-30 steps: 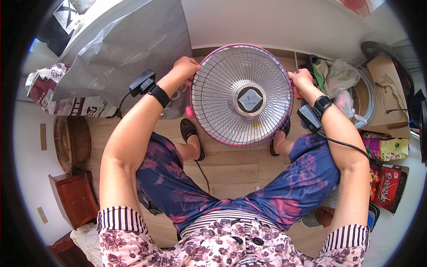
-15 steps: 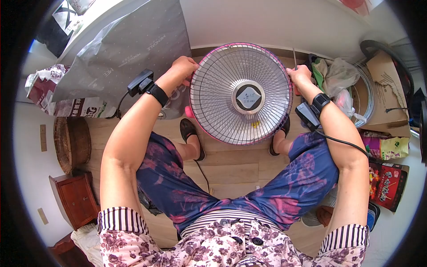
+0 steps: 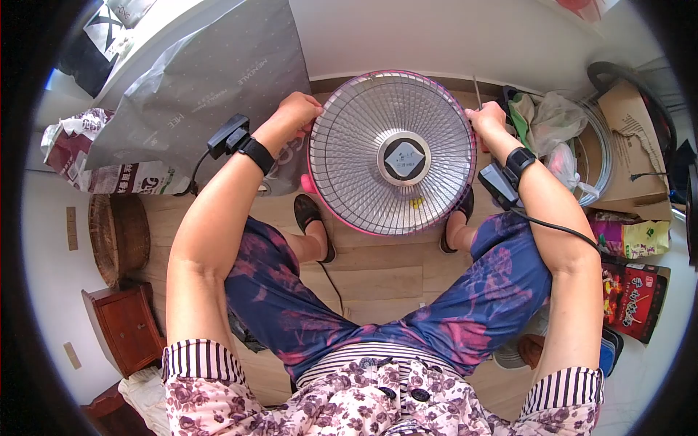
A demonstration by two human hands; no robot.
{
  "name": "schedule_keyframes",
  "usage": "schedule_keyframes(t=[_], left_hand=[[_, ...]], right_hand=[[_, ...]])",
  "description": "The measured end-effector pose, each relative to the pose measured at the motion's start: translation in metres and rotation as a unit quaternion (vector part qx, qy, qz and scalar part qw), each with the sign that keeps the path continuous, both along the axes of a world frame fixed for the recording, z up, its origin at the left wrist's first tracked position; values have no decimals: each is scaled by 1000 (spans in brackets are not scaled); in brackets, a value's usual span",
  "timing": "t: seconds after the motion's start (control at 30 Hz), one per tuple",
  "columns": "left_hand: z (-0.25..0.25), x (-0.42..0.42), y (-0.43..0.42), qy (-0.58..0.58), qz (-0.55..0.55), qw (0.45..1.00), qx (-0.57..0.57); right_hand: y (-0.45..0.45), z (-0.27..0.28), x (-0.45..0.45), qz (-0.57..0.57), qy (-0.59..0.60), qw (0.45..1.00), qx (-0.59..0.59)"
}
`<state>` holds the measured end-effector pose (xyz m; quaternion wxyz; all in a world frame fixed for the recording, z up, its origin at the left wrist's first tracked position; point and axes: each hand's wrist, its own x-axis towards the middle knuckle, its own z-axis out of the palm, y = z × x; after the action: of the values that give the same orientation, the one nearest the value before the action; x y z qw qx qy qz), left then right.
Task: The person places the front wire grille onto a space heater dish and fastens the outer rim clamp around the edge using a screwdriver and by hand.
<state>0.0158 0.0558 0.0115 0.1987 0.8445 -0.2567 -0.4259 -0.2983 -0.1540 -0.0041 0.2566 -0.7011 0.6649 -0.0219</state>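
Note:
A round electric fan heater (image 3: pixel 349 167) with a wire guard, pink rim and silvery dish stands between my feet, its front facing up toward me. My left hand (image 3: pixel 298 112) is closed on the upper left of its rim, the fingertips partly hidden. At the opposite side, my right hand (image 3: pixel 488 118) is closed round what looks like a screwdriver (image 3: pixel 477 93); its thin metal shaft sticks up past the fingers and a bit of red handle shows below. The right fingertips are close to the rim; whether they touch it I cannot tell.
A large grey bag (image 3: pixel 218 94) leans at the left, beside a woven basket (image 3: pixel 120 236) and a small red-brown cabinet (image 3: pixel 131 327). To the right are plastic bags (image 3: pixel 556 123), coiled wire (image 3: pixel 602 156), torn cardboard (image 3: pixel 629 145) and a red box (image 3: pixel 636 301). A cord (image 3: pixel 331 283) crosses the floor.
The heater and my right hand with the screwdriver have shifted very slightly left in view. Both hands keep their grip.

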Motion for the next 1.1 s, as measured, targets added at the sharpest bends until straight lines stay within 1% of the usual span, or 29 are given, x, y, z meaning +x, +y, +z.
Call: schedule_keyframes(t=[0.07,0.17,0.3,0.4,0.5,0.67,0.77,0.87,0.97,1.1], left_hand=[[-6,3,0,16,17,1000,-6],[-10,5,0,32,18,999,-12],[-8,4,-1,5,5,1000,-10],[-8,4,-3,-22,-8,1000,2],[-15,10,-4,-20,-11,1000,10],[-8,4,-1,-3,5,1000,-7],[-7,2,-2,-7,9,1000,-4],[-5,1,-2,-4,15,1000,-5],[-5,1,-2,6,15,1000,-9],[-8,3,-2,15,13,1000,-16]], right_hand=[[-2,-3,0,12,7,999,-39],[-1,4,2,-11,2,1000,27],[-2,-3,0,-6,15,1000,23],[2,3,3,-13,14,999,28],[1,5,3,6,12,1000,21],[3,12,3,24,16,999,37],[-4,-1,2,17,20,999,28],[-5,-6,1,18,-3,1000,-19],[0,11,3,19,-2,999,30],[-2,6,3,22,18,1000,7]])
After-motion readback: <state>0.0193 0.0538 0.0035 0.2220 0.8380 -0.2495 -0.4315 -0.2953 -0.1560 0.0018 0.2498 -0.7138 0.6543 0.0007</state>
